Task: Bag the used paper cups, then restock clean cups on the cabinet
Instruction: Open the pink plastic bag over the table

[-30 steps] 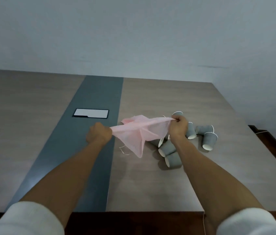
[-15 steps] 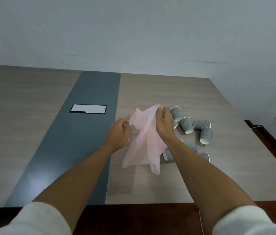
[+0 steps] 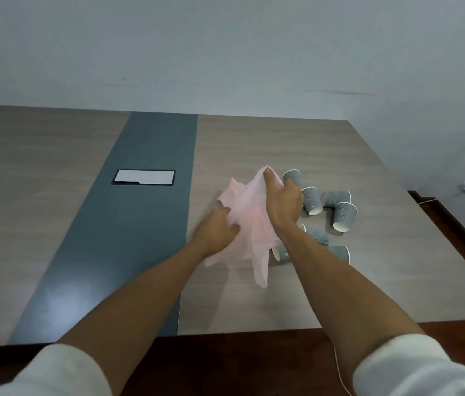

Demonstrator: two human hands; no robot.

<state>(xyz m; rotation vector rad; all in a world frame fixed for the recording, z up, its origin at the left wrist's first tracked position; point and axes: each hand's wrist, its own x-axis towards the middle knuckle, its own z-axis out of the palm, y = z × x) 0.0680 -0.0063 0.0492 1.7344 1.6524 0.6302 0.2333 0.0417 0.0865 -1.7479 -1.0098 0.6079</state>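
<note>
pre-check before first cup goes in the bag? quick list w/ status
1. Right hand grips the pink bag at its top: ok.
2. Left hand has hold of the bag's other side: cannot tell, it touches the film but the grip is hidden.
3. Bag mouth open wide enough for a cup: not ok, the film hangs bunched and collapsed.
4. Grey paper cups within reach, just right of the bag on the table: ok.
5. Cups empty of liquid: cannot tell, most lie on their sides, no spill visible.
6. A hand free to pick a cup: not ok, both are on the bag.
</note>
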